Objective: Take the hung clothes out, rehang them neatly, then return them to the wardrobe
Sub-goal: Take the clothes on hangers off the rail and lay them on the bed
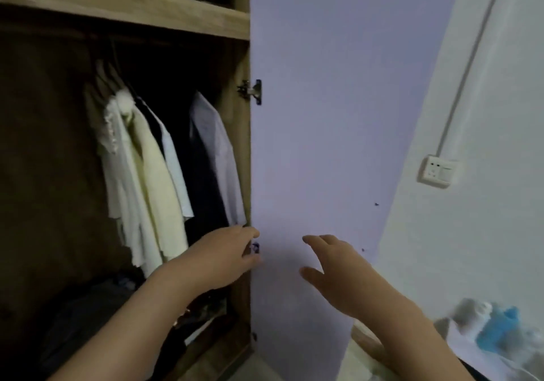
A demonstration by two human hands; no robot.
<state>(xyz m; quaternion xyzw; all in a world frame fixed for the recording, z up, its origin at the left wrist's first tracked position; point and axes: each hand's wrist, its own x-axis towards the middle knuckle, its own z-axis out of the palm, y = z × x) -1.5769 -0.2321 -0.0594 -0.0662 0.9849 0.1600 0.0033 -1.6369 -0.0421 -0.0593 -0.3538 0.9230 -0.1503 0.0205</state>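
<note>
The hung clothes hang on the rail inside the wardrobe, untouched. My left hand reaches past the open door, fingers loose, holding nothing; my right hand spreads empty. Next I'd grip a hanger.

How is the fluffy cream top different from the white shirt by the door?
The cream top looks thick and fuzzy; the white shirt looks thin and smooth. The cream top is yellowish, while the white shirt is a cooler, bluish white. The cream top hangs bunched among other clothes on the left; the white shirt hangs furthest right, next to the open door. Both hang inside the wardrobe, and neither hand touches them.
</note>
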